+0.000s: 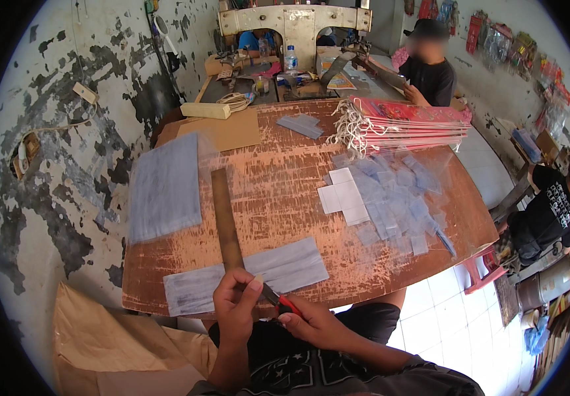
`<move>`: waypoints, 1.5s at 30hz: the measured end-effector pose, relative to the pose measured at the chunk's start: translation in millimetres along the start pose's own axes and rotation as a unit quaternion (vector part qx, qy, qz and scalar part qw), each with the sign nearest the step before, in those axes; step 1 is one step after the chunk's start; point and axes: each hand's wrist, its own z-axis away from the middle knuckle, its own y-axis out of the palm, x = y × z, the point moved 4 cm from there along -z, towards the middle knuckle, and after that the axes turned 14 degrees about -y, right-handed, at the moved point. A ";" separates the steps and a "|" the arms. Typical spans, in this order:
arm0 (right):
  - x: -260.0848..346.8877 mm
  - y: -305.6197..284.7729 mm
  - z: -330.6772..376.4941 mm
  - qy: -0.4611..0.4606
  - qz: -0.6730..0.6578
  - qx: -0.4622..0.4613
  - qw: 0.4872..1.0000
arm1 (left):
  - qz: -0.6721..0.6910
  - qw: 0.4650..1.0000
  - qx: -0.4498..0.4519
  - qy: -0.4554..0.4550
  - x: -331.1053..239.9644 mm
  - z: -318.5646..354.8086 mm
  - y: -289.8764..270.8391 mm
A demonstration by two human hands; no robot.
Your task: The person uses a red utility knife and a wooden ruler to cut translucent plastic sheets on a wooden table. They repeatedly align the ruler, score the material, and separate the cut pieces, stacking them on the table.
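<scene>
My right hand is wrapped round the red and black handle of a utility knife. The knife's dark front end points up and left into my left hand, whose thumb and fingers are pinched at its tip. Just beyond the left fingers lies a long brown flat ruler, its near end hidden by that hand. Under the ruler a strip of translucent bluish plastic sheet lies across the table's near edge. At the table's left is a larger stack of the same sheet.
Loose cut plastic pieces and a white card cover the table's right side. Behind them sit red bags with white cords. Cardboard and a power strip are far left. Two other people sit beyond, one holding a dark flat item.
</scene>
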 end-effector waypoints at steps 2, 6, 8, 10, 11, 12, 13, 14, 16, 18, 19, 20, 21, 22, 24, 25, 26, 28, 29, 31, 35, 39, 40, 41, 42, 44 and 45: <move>7.0 -2.3 -2.6 -0.020 0.021 0.000 1.000 | -0.014 1.000 -0.020 0.009 -2.5 -2.0 -0.6; 14.1 -1.6 -6.8 -0.064 0.044 -0.032 0.996 | 0.006 0.999 -0.043 -0.014 -1.8 1.3 0.6; 15.8 3.3 -4.4 -0.056 0.021 -0.038 0.998 | 0.046 0.997 -0.064 0.003 -6.2 5.0 -0.6; 8.2 -0.5 -0.7 -0.034 -0.010 -0.034 0.999 | 0.081 0.991 -0.093 0.044 -9.7 -1.8 -4.9; -1.1 -3.0 5.8 -0.005 -0.049 -0.065 0.997 | 0.092 0.987 -0.111 0.066 -11.9 -7.9 -12.3; 1.6 -3.3 7.1 0.004 -0.126 -0.090 0.988 | 0.099 0.982 -0.135 0.090 -14.3 -5.8 -19.7; 3.5 -7.1 3.3 0.008 -0.197 -0.118 0.973 | 0.093 0.984 -0.121 0.092 -15.3 -5.3 -20.0; 3.0 -10.3 1.0 0.003 -0.217 -0.122 0.969 | 0.088 0.986 -0.107 0.093 -16.4 -3.2 -18.9; 2.5 -19.1 -5.7 -0.019 -0.250 -0.138 0.958 | 0.071 0.990 -0.084 0.087 -11.4 -1.2 -14.6; -0.9 -22.6 -7.6 0.004 -0.235 -0.151 0.960 | 0.020 0.997 -0.055 0.047 -4.1 7.3 -4.1; -2.1 -24.4 -8.6 0.014 -0.226 -0.159 0.961 | -0.006 0.999 -0.038 0.028 -0.5 11.0 1.9; -2.6 -23.2 -11.0 0.011 -0.231 -0.165 0.959 | -0.060 0.997 -0.042 0.016 4.2 13.0 6.0; -3.3 -23.4 -12.1 0.018 -0.225 -0.169 0.959 | -0.073 0.997 -0.020 -0.011 8.0 14.2 11.3; -3.3 -23.5 -12.7 0.025 -0.220 -0.172 0.960 | -0.087 0.996 0.001 -0.037 10.5 15.8 16.2; -3.1 -22.9 -12.9 0.031 -0.204 -0.180 0.962 | -0.114 0.991 0.035 -0.067 13.3 15.8 25.5; -2.9 -22.5 -12.9 0.029 -0.193 -0.186 0.963 | -0.139 0.987 0.042 -0.067 14.6 15.1 27.9; -2.8 -22.4 -12.3 0.027 -0.183 -0.190 0.964 | -0.163 0.983 0.048 -0.066 16.2 15.0 29.8; -2.6 -23.5 -12.4 0.023 -0.170 -0.185 0.968 | -0.198 0.975 0.064 -0.080 19.4 14.2 30.0; -2.3 -23.8 -12.5 0.021 -0.164 -0.182 0.969 | -0.207 0.971 0.072 -0.096 22.5 14.7 29.3; 2.0 -22.5 -13.8 0.024 -0.114 -0.194 0.974 | -0.213 0.964 0.082 -0.134 24.4 15.0 29.2; 4.8 -19.8 -11.0 0.006 -0.017 -0.180 0.983 | -0.186 0.960 0.093 -0.186 26.1 17.1 36.5; 26.7 -18.2 -16.4 -0.025 0.075 -0.157 0.984 | -0.159 0.965 0.105 -0.183 25.0 12.5 36.2; 24.4 -20.5 -16.8 -0.012 0.088 -0.150 0.985 | -0.161 0.963 0.105 -0.187 25.1 12.0 36.6; 24.6 -21.3 -17.6 -0.017 0.104 -0.151 0.983 | -0.164 0.962 0.105 -0.192 25.2 11.7 37.0; 24.7 -21.4 -18.2 -0.023 0.121 -0.152 0.981 | -0.166 0.961 0.104 -0.197 25.6 11.6 37.2; 24.7 -22.0 -19.8 -0.039 0.153 -0.156 0.975 | -0.161 0.961 0.109 -0.197 26.0 12.0 38.3; 23.6 -21.0 -19.5 -0.048 0.167 -0.158 0.972 | -0.158 0.961 0.110 -0.200 26.6 13.5 38.0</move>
